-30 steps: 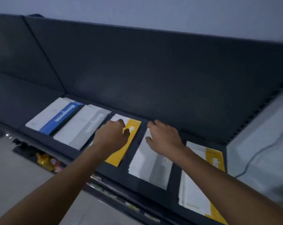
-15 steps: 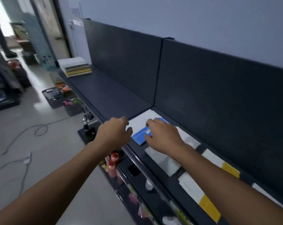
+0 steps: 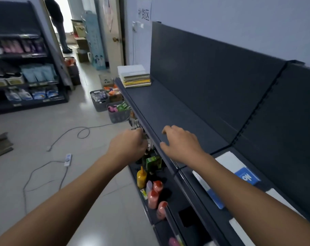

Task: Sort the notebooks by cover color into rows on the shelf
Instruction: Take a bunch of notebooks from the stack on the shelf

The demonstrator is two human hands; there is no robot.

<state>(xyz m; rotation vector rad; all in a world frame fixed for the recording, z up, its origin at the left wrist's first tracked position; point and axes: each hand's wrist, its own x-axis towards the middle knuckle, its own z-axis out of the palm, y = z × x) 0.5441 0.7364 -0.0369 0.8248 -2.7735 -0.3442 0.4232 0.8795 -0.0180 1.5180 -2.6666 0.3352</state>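
Note:
A stack of notebooks with white, yellow and green covers lies at the far left end of the dark shelf. Laid-out notebooks sit at the lower right: a white and blue one and more white ones partly hidden by my right arm. My left hand hangs in front of the shelf edge, fingers curled, holding nothing. My right hand hovers over the shelf's front edge, fingers apart and empty.
Sauce bottles stand on the lower shelf below my hands. Grey baskets of goods sit on the floor by the shelf's far end. A power strip and cable trail across the floor. A person stands in the doorway.
The view has swung left along the shelf, from the laid-out notebooks toward the far stack. Both hands have left the notebooks and moved left with it, empty.

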